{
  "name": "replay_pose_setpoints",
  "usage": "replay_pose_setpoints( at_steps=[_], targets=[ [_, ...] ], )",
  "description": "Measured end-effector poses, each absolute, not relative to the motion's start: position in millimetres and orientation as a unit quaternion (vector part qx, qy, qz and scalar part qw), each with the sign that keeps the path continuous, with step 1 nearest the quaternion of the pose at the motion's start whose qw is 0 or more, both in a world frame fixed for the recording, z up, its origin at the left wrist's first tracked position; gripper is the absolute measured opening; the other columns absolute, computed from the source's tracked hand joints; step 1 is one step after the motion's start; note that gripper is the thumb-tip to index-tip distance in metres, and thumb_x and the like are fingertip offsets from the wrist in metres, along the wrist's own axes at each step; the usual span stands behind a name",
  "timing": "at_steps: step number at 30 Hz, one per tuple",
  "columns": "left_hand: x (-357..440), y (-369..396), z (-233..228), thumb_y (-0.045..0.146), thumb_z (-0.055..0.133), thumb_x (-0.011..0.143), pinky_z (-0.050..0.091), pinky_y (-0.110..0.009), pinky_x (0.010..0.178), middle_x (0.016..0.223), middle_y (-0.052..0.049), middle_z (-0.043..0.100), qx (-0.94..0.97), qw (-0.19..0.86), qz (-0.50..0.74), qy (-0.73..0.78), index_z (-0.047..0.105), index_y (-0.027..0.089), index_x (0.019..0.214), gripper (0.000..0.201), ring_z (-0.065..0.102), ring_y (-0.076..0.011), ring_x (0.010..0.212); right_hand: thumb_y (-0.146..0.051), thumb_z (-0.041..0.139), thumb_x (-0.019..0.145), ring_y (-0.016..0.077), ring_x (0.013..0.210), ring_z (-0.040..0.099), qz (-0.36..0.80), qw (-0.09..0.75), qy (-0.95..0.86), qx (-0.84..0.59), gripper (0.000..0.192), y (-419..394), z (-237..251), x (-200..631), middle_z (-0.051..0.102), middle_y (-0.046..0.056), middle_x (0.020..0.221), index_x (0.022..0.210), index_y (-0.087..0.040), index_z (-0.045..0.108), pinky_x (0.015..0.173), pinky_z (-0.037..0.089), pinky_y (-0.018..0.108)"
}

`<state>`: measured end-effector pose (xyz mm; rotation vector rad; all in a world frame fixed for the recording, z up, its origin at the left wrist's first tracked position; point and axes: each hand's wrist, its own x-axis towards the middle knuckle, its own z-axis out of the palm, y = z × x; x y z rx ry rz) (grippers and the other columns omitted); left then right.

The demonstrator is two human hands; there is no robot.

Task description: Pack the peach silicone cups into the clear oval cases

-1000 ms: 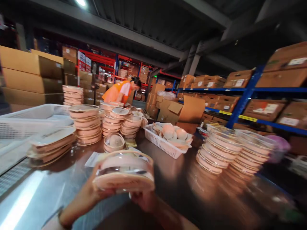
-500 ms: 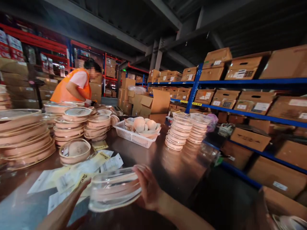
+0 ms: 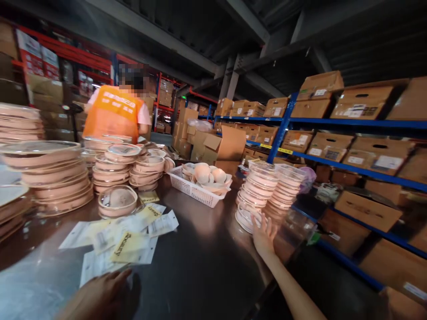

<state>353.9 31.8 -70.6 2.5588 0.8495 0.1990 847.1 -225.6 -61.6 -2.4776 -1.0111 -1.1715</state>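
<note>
My right hand point(image 3: 265, 233) reaches forward at the right, its fingers spread and raised. It is against or just beside a round clear-lidded case with pink inside point(image 3: 245, 218); which of the two I cannot tell. That case sits at the foot of two stacks of similar cases point(image 3: 258, 184). Low at the left, my left hand point(image 3: 105, 286) is over the dark table point(image 3: 200, 249), fingers stretched out and holding nothing. Just beyond it lie several flat white-and-yellow printed packets point(image 3: 133, 246), overlapping one another.
Tall stacks of round pink cases point(image 3: 60, 178) stand at the left. A white perforated basket point(image 3: 196, 193) with pink cup-shaped pieces is mid-table. Beyond, a person in an orange vest point(image 3: 111, 111) faces away. Blue shelving point(image 3: 283, 129) with cardboard boxes runs along the right.
The clear case that both hands held is out of them, and one now sits before the right stacks. My right hand moved forward and right. The person in orange has turned away.
</note>
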Motion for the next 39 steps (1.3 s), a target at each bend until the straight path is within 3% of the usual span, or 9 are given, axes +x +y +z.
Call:
replay_pose_setpoints(
  at_steps=[6, 12, 18, 21, 26, 29, 31, 35, 39],
  targets=[
    [359, 2, -26, 0.013, 0.051, 0.066, 0.051, -0.051, 0.095, 0.118, -0.015, 0.074, 0.931, 0.171, 0.080, 0.314, 0.063, 0.017, 0.130, 0.065, 0.069, -0.0364, 0.107, -0.018, 0.058, 0.087, 0.0368, 0.142, 0.035, -0.423, 0.160, -0.650, -0.610, 0.060, -95, -81, 736, 0.043, 0.008, 0.152, 0.142, -0.039, 0.047, 0.111, 0.029, 0.066],
    [364, 4, -22, 0.012, 0.062, 0.066, 0.052, -0.050, 0.088, 0.102, -0.013, 0.078, 0.944, 0.138, 0.092, 0.286, 0.073, 0.022, 0.106, 0.043, 0.072, -0.0362, 0.095, -0.021, 0.072, 0.080, 0.0394, 0.144, 0.029, -0.078, 0.271, -0.751, -0.597, 0.053, 65, -30, 588, 0.042, 0.012, 0.154, 0.132, -0.027, 0.061, 0.113, 0.019, 0.068],
    [359, 19, -11, 0.016, 0.058, 0.078, 0.053, -0.044, 0.084, 0.094, -0.012, 0.078, 0.936, 0.118, 0.148, 0.298, 0.073, 0.021, 0.096, 0.024, 0.073, -0.0307, 0.089, -0.016, 0.068, 0.081, 0.0285, 0.126, 0.054, 0.065, 0.394, -0.698, -0.594, 0.028, 152, -10, 536, 0.062, 0.010, 0.132, 0.108, -0.020, 0.071, 0.109, 0.039, 0.045],
    [353, 27, -2, 0.012, 0.052, 0.082, 0.049, -0.049, 0.095, 0.101, -0.011, 0.077, 0.914, 0.104, 0.213, 0.330, 0.072, 0.021, 0.100, 0.028, 0.071, -0.0303, 0.098, -0.023, 0.065, 0.089, 0.0250, 0.114, 0.061, 0.094, 0.454, -0.664, -0.586, 0.015, 162, -14, 538, 0.068, 0.008, 0.115, 0.100, -0.015, 0.068, 0.103, 0.045, 0.047],
    [336, 51, -2, 0.012, 0.038, 0.089, 0.045, -0.050, 0.105, 0.128, -0.014, 0.067, 0.852, 0.087, 0.341, 0.388, 0.061, 0.017, 0.125, 0.044, 0.061, -0.0328, 0.120, -0.050, 0.060, 0.091, 0.0198, 0.088, 0.065, 0.166, 0.545, -0.602, -0.559, 0.034, 145, -1, 557, 0.068, 0.005, 0.095, 0.094, -0.016, 0.063, 0.083, 0.054, 0.040],
    [328, 65, -5, 0.029, 0.054, 0.088, 0.034, -0.059, 0.114, 0.151, -0.023, 0.044, 0.768, 0.122, 0.487, 0.397, 0.035, 0.012, 0.146, 0.064, 0.040, -0.0375, 0.141, -0.069, 0.054, 0.083, 0.0194, 0.073, 0.064, 0.232, 0.576, -0.585, -0.521, 0.051, 105, 8, 571, 0.067, 0.003, 0.080, 0.091, -0.020, 0.061, 0.069, 0.054, 0.035],
    [326, 68, -2, 0.038, 0.069, 0.078, 0.035, -0.058, 0.114, 0.156, -0.022, 0.035, 0.702, 0.224, 0.577, 0.354, 0.025, 0.017, 0.150, 0.087, 0.036, -0.0372, 0.143, -0.076, 0.051, 0.079, 0.0195, 0.067, 0.064, 0.276, 0.581, -0.583, -0.496, 0.057, 72, 11, 578, 0.066, 0.002, 0.073, 0.091, -0.022, 0.062, 0.063, 0.054, 0.034],
    [328, 53, 11, 0.041, 0.081, 0.064, 0.045, -0.051, 0.106, 0.139, -0.016, 0.056, 0.683, 0.389, 0.559, 0.264, 0.043, 0.020, 0.137, 0.084, 0.055, -0.0344, 0.127, -0.070, 0.059, 0.077, 0.0221, 0.072, 0.066, 0.311, 0.592, -0.564, -0.485, 0.052, 18, 14, 581, 0.068, 0.005, 0.079, 0.094, -0.021, 0.066, 0.064, 0.054, 0.035],
    [337, 32, 14, 0.036, 0.076, 0.071, 0.049, -0.051, 0.098, 0.116, -0.012, 0.064, 0.709, 0.254, 0.571, 0.327, 0.057, 0.018, 0.119, 0.054, 0.062, -0.0327, 0.112, -0.054, 0.066, 0.079, 0.0236, 0.089, 0.063, 0.203, 0.621, -0.556, -0.514, 0.036, -9, 24, 566, 0.067, 0.007, 0.092, 0.093, -0.021, 0.065, 0.080, 0.052, 0.035]
  ],
)
